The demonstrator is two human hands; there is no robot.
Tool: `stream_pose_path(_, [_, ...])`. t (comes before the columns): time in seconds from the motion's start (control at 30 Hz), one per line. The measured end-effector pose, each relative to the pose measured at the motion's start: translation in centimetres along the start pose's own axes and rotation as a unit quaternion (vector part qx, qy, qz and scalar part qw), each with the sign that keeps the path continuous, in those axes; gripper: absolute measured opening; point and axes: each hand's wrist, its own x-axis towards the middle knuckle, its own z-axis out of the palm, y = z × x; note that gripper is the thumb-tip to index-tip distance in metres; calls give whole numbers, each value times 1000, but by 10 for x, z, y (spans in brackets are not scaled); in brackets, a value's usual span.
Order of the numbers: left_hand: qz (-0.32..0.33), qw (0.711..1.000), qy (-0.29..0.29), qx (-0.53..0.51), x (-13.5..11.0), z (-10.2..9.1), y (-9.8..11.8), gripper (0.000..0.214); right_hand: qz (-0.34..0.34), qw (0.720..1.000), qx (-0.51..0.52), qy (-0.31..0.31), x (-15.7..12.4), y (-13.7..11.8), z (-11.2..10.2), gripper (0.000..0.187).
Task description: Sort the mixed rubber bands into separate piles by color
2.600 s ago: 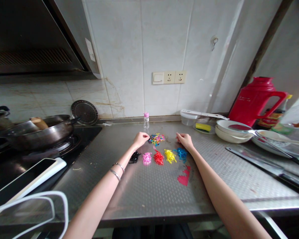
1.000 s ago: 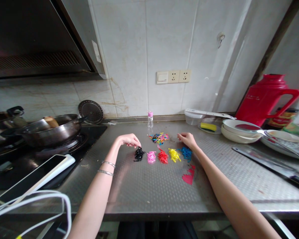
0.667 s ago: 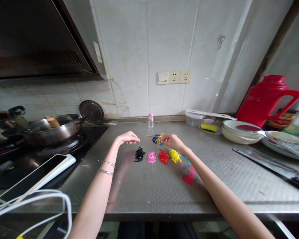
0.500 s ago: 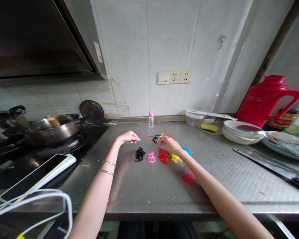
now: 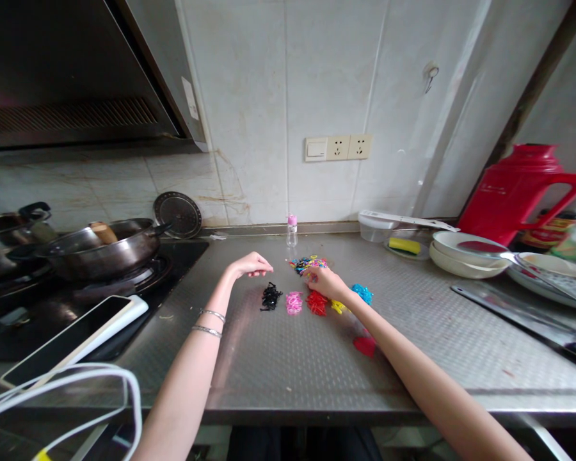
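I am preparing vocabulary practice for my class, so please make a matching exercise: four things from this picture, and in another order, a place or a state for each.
Things:
1. black pile
2. small bottle
3. right hand
4. blue pile

Places or states:
A. right of the yellow pile
B. fingers bent, at the mixed pile
C. just left of the pink pile
D. upright, behind the mixed pile

Pairs: 1-C, 2-D, 3-B, 4-A
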Motion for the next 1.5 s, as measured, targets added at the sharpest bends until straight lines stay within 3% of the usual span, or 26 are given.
stream_pose_path(0.23, [1, 1000, 5, -7, 1, 1, -1, 33, 7, 999, 31, 7, 1, -1, -4, 34])
stream_pose_path(0.4, [-1, 1000, 17, 2, 2, 3, -1, 33, -62, 990, 125, 21, 1, -24, -12, 32])
stream_pose_path(0.6, [3, 1000, 10, 1, 2, 5, -1, 32, -121, 980, 145, -63, -8, -48, -10, 39])
stream_pose_path(0.73, [-3, 1000, 11, -1, 3, 5, -2, 33, -138, 979, 143, -47, -7, -43, -13, 36])
stream_pose_path(0.93, [-2, 1000, 11, -6, 4, 7, -2, 34, -77, 987, 129, 50, 4, -7, -32, 28])
stream_pose_path(1.2, [25, 997, 70, -9, 20, 21, -3, 28, 100, 971, 73, 203, -1, 88, -48, 33])
stream_pose_path(1.33, [50, 989, 138, 14, 34, 37, -4, 22, 155, 960, 84, 219, -9, 119, -40, 34])
stream_pose_path(1.5, [109, 977, 174, 63, 50, 61, -7, 21, 180, 953, 119, 210, -10, 130, -33, 36])
